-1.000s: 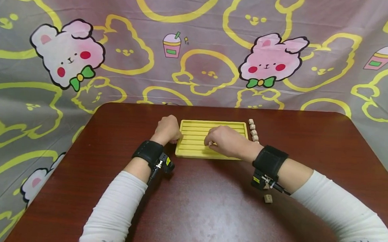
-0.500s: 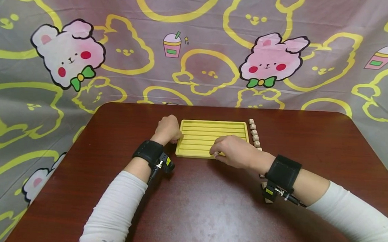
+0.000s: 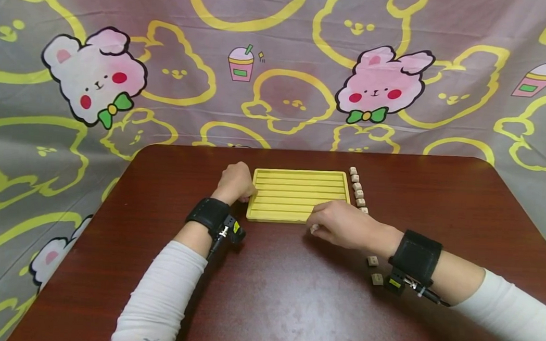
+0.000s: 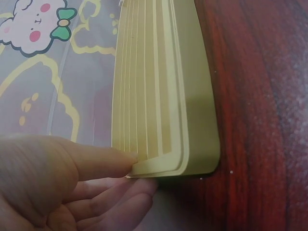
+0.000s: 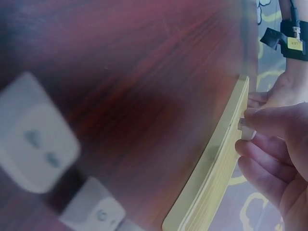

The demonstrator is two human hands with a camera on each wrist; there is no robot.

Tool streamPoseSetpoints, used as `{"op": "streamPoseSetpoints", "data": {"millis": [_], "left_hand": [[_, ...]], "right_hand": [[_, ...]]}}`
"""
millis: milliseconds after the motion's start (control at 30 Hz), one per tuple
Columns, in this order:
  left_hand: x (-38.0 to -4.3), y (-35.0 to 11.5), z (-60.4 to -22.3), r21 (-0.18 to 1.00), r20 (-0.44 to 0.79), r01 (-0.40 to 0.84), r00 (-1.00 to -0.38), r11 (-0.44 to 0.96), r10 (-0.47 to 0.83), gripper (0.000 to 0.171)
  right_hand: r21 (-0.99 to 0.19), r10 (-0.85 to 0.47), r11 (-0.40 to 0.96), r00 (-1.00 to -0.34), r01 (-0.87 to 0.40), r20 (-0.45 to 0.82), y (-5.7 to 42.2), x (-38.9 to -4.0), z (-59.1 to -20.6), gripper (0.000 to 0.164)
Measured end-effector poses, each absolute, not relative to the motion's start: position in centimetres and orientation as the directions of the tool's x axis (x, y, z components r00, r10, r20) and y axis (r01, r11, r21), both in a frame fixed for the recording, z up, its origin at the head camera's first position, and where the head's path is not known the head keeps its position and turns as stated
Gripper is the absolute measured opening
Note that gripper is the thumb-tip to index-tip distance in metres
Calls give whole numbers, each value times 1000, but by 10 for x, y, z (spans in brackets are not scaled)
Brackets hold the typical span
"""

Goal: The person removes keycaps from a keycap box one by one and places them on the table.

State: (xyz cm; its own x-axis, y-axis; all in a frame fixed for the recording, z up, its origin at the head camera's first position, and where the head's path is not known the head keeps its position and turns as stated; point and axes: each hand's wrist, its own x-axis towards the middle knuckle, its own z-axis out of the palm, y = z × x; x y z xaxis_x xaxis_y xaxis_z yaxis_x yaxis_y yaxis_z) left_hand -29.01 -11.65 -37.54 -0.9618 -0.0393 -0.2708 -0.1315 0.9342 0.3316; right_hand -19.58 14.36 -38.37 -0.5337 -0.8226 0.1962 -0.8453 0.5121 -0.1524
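Note:
A shallow yellow tray (image 3: 281, 194) with long parallel ridges lies near the table's far side. My left hand (image 3: 235, 183) grips its left end; in the left wrist view the thumb (image 4: 103, 160) rests on the rim and the fingers curl beneath. My right hand (image 3: 342, 224) is at the tray's near right corner, thumb and fingers pinching a small whitish keycap (image 5: 246, 130). Two more keycaps (image 3: 373, 261) (image 3: 377, 279) lie on the table right of this hand, and look large and blurred in the right wrist view.
A column of several keycaps (image 3: 358, 186) runs along the tray's right side. Behind the dark red-brown table (image 3: 265, 295) hangs a curtain (image 3: 279, 61) with cartoon animals. Each wrist wears a black strap with a small camera.
My right hand, still pinching the keycap, has moved from over the tray toward its near right corner, rightward and nearer to me. The left hand and tray have stayed in place.

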Motion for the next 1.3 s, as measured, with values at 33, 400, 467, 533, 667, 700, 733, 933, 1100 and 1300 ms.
{"op": "streamPoseSetpoints", "data": {"millis": [33, 400, 467, 533, 667, 700, 733, 933, 1100, 1300], "left_hand": [[-290, -116, -375, 331, -269, -130, -962, 934, -39, 17], [-289, -120, -379, 359, -207, -60, -978, 931, 16, 13], [-289, -120, -379, 356, -211, -62, -977, 932, 16, 13], [-290, -120, -380, 354, -218, -63, -976, 933, 17, 14], [-290, -119, -379, 355, -224, -68, -974, 932, 14, 14], [-290, -119, -379, 355, -226, -71, -974, 932, 12, 13], [-290, -118, -378, 355, -227, -73, -974, 932, 10, 13], [-290, -118, -378, 352, -236, -82, -972, 932, 4, 13], [-290, -118, -379, 354, -224, -67, -974, 933, 15, 13], [-289, -119, -380, 356, -219, -55, -975, 933, 26, 13]], "right_hand": [[-152, -823, 512, -533, -846, 196, 145, -194, -384, 9], [-169, -811, 505, -533, -846, 242, 164, -182, -386, 9], [-172, -808, 513, -541, -841, 234, 167, -179, -386, 9], [-179, -805, 519, -548, -836, 228, 170, -175, -386, 9], [-183, -806, 510, -542, -840, 240, 175, -169, -386, 10], [-183, -808, 503, -535, -845, 247, 176, -168, -386, 10], [-185, -810, 497, -529, -848, 253, 177, -167, -386, 11], [-198, -814, 480, -518, -855, 263, 182, -158, -387, 12], [-197, -812, 473, -512, -859, 281, 186, -153, -391, 12], [-205, -802, 453, -497, -868, 331, 192, -148, -393, 13]]}}
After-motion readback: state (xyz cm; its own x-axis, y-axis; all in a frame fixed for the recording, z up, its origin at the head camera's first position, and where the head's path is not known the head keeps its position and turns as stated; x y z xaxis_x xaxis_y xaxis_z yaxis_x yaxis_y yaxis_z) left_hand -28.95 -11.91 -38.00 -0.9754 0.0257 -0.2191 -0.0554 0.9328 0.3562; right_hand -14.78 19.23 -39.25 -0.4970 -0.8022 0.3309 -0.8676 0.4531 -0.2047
